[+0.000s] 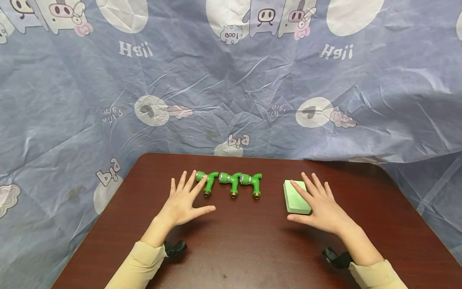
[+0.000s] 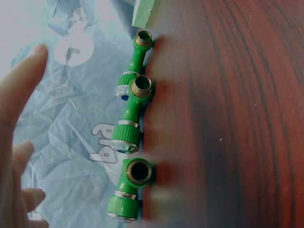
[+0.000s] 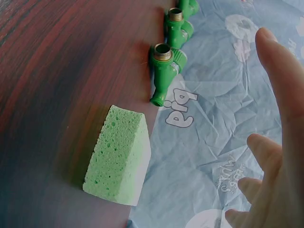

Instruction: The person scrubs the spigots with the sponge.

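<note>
Three green faucets with ribbed knobs and brass threaded ends lie in a row on the table: a left one [image 1: 208, 184], a middle one [image 1: 232, 184] and a right one [image 1: 255, 184]. My left hand [image 1: 181, 202] hovers with spread fingers just left of the row, its index fingertip overlapping the left faucet in the head view. A light green sponge [image 3: 115, 154] lies to the right of the faucets. Over its right side my right hand [image 1: 321, 204] is held with fingers spread, partly covering it in the head view. Both hands hold nothing; the right wrist view shows the sponge apart from the fingers.
The dark red-brown table [image 1: 238, 249] has a rounded far edge. Behind and beside it hangs a wrinkled blue-grey cloth [image 1: 202, 80] with cartoon prints. Each wrist wears a black strap mount, the left mount [image 1: 175, 249] and the right mount [image 1: 337, 258].
</note>
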Demonstrator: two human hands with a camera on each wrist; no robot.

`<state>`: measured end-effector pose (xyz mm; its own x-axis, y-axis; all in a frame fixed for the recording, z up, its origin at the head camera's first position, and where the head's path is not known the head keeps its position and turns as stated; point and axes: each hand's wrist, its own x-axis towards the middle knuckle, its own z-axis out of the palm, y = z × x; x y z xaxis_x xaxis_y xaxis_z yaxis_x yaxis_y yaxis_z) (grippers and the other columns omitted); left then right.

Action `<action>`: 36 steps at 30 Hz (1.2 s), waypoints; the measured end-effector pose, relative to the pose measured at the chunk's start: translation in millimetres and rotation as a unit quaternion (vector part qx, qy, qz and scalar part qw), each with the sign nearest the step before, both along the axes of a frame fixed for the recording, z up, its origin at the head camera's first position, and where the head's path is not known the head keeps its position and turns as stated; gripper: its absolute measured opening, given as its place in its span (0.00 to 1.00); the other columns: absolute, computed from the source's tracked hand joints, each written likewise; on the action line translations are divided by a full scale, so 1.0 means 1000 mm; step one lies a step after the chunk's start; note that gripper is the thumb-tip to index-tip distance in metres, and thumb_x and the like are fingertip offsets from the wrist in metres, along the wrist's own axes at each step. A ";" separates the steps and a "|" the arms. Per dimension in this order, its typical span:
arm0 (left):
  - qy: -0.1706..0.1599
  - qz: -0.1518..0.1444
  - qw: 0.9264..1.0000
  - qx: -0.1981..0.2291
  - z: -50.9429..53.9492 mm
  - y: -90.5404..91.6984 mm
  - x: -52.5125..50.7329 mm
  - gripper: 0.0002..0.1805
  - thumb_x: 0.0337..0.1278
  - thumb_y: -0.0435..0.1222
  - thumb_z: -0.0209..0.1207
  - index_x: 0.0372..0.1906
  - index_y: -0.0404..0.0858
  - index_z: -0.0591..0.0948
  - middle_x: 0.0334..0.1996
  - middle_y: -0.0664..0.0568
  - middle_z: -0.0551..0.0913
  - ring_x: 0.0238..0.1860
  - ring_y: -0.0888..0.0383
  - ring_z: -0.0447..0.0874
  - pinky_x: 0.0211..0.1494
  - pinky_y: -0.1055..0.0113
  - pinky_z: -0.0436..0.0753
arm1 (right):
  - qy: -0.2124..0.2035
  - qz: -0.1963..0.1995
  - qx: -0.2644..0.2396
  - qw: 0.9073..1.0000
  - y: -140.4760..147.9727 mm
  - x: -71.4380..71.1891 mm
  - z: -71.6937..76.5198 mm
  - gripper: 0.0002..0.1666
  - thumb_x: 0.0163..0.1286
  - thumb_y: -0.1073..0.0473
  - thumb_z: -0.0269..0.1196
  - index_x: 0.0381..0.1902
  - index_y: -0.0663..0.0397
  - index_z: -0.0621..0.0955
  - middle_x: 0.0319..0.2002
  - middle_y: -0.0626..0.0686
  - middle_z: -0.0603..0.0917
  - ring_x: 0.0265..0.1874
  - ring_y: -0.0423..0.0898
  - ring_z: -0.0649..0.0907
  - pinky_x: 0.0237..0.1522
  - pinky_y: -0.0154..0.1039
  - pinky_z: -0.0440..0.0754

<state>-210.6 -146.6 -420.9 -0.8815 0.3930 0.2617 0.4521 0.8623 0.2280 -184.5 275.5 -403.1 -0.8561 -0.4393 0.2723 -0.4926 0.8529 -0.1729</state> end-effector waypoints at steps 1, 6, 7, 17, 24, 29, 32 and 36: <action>0.001 0.001 1.000 0.015 -0.001 -0.001 -0.001 0.50 0.47 0.72 0.48 0.73 0.53 0.54 0.73 0.44 0.47 0.72 0.42 0.35 0.66 0.33 0.40 | -0.006 0.000 -0.009 1.000 0.000 0.000 0.000 0.55 0.52 0.27 0.63 0.73 0.35 0.55 0.74 0.58 0.45 0.71 0.61 0.41 0.67 0.63 0.34; -0.012 0.002 0.995 0.096 -0.007 -0.004 -0.003 0.48 0.50 0.69 0.51 0.73 0.53 0.55 0.73 0.46 0.50 0.73 0.48 0.42 0.69 0.40 0.46 | -0.048 0.003 -0.079 0.996 0.003 -0.001 -0.002 0.56 0.52 0.33 0.67 0.73 0.34 0.54 0.74 0.56 0.44 0.71 0.60 0.43 0.66 0.65 0.43; -0.015 0.003 0.994 0.112 -0.008 -0.005 -0.004 0.47 0.50 0.69 0.51 0.73 0.53 0.55 0.72 0.46 0.51 0.73 0.48 0.44 0.69 0.41 0.49 | -0.055 0.003 -0.097 0.994 0.003 -0.002 -0.003 0.56 0.52 0.35 0.68 0.73 0.34 0.54 0.74 0.55 0.44 0.71 0.59 0.43 0.64 0.67 0.46; -0.039 0.035 0.964 0.260 -0.026 -0.007 -0.008 0.41 0.53 0.62 0.57 0.71 0.59 0.58 0.69 0.53 0.61 0.68 0.50 0.59 0.65 0.45 0.64 | -0.080 -0.003 -0.234 0.969 0.014 -0.009 -0.018 0.54 0.52 0.50 0.73 0.72 0.35 0.57 0.73 0.57 0.49 0.68 0.64 0.53 0.53 0.72 0.59; -0.064 0.040 0.931 0.357 -0.043 -0.001 -0.014 0.39 0.55 0.53 0.61 0.69 0.45 0.64 0.63 0.44 0.70 0.60 0.47 0.70 0.55 0.49 0.76 | -0.092 -0.013 -0.284 0.954 0.019 -0.013 -0.028 0.45 0.58 0.57 0.70 0.70 0.43 0.62 0.71 0.58 0.53 0.63 0.61 0.63 0.57 0.52 0.67; -0.091 0.058 0.903 0.416 -0.052 0.005 -0.016 0.34 0.58 0.48 0.61 0.68 0.44 0.66 0.61 0.41 0.71 0.58 0.46 0.72 0.54 0.50 0.78 | -0.103 -0.020 -0.296 0.949 0.023 -0.014 -0.037 0.43 0.59 0.57 0.69 0.70 0.51 0.63 0.70 0.60 0.54 0.65 0.61 0.62 0.58 0.50 0.68; -0.107 0.077 0.891 0.435 -0.056 0.008 -0.017 0.34 0.58 0.47 0.61 0.68 0.43 0.66 0.61 0.40 0.71 0.58 0.45 0.73 0.53 0.51 0.78 | -0.114 -0.026 -0.303 0.946 0.025 -0.016 -0.043 0.42 0.60 0.57 0.68 0.70 0.53 0.63 0.70 0.61 0.54 0.65 0.61 0.61 0.60 0.41 0.69; -0.110 0.099 0.883 0.446 -0.061 0.010 -0.019 0.33 0.59 0.48 0.61 0.67 0.42 0.67 0.60 0.41 0.72 0.56 0.46 0.75 0.51 0.51 0.79 | -0.121 -0.018 -0.323 0.938 0.028 -0.020 -0.050 0.41 0.61 0.59 0.67 0.70 0.56 0.62 0.69 0.64 0.54 0.63 0.63 0.64 0.54 0.22 0.67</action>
<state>-229.7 -136.2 -481.4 -0.9777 -0.0497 0.2040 0.1739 0.3530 0.9193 -204.1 303.1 -452.8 -0.9386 -0.2186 0.2668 -0.3443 0.5470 -0.7631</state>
